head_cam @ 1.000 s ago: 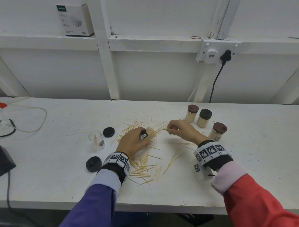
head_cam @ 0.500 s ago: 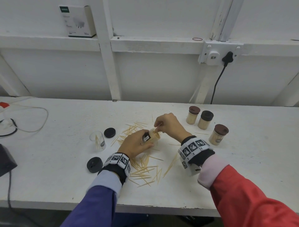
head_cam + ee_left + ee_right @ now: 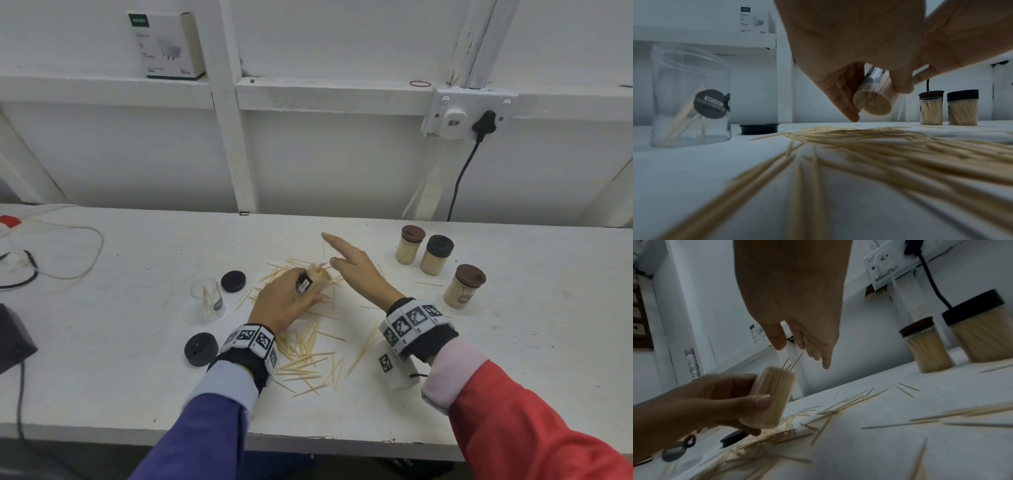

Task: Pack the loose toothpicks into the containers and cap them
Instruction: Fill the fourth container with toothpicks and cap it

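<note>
My left hand point(image 3: 284, 301) grips a clear container point(image 3: 317, 279) packed with toothpicks, tilted with its open mouth facing away and to the right; a few picks stick out of the mouth point(image 3: 792, 363). The same container point(image 3: 874, 100) shows bottom-first in the left wrist view. My right hand point(image 3: 349, 260) hovers just right of the mouth, fingers straight and spread, holding nothing. Loose toothpicks point(image 3: 308, 356) lie scattered on the white table point(image 3: 120, 377) under and between both hands. A nearly empty clear container point(image 3: 208, 298) stands at the left with two black caps point(image 3: 233, 281) point(image 3: 201, 348) near it.
Three capped, full containers point(image 3: 410, 244) point(image 3: 437, 254) point(image 3: 464, 286) stand at the right rear. Cables point(image 3: 68, 253) and a dark device point(image 3: 13, 337) lie at the left edge. A wall socket with a black plug point(image 3: 483, 121) and a white box point(image 3: 166, 44) sit above the table.
My right hand brought picked-up toothpicks to the container's mouth, let them go and now opens and lifts away. The left hand has kept holding the container in place.
</note>
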Demonstrator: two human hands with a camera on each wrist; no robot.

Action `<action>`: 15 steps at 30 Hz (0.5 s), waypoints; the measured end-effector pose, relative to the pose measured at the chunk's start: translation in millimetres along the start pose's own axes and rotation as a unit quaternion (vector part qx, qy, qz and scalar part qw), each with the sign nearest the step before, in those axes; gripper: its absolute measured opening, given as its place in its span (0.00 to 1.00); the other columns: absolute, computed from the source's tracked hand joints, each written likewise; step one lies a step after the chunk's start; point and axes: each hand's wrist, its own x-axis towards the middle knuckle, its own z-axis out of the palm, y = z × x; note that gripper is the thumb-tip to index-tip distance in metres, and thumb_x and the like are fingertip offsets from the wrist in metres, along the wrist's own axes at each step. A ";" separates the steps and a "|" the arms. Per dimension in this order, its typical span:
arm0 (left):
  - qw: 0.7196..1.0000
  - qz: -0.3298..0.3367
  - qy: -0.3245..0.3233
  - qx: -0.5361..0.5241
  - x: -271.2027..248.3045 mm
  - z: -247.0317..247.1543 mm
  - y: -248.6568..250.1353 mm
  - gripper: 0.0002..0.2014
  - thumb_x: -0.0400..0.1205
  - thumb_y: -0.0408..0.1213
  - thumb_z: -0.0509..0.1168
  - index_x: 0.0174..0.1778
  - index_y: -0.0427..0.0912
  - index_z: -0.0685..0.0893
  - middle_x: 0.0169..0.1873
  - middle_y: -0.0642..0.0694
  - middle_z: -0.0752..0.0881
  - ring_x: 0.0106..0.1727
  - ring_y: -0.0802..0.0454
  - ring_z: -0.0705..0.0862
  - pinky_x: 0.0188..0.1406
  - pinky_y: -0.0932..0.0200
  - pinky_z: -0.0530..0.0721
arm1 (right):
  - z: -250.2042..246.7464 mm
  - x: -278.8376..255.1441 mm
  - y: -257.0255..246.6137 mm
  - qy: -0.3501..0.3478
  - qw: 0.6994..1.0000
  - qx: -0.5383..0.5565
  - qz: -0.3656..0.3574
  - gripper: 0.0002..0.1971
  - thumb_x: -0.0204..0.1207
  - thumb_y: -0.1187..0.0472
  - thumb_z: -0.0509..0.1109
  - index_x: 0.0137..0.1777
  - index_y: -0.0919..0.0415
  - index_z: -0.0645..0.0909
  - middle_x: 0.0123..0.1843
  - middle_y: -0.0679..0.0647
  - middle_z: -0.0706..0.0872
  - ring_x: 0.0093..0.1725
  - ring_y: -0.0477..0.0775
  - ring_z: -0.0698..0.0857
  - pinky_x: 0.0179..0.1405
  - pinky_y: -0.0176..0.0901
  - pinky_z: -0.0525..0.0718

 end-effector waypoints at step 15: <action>0.999 0.015 -0.007 -0.038 -3.2 -1.4 5.0 0.16 0.76 0.55 0.71 0.56 0.55 0.78 0.44 0.61 0.84 0.45 0.62 0.81 0.41 0.63 0.76 | 13.0 -5.9 3.5 -0.059 0.991 -0.119 -0.007 0.34 0.79 0.45 0.70 0.83 0.50 0.63 0.81 0.49 0.67 0.78 0.47 0.67 0.77 0.46 0.67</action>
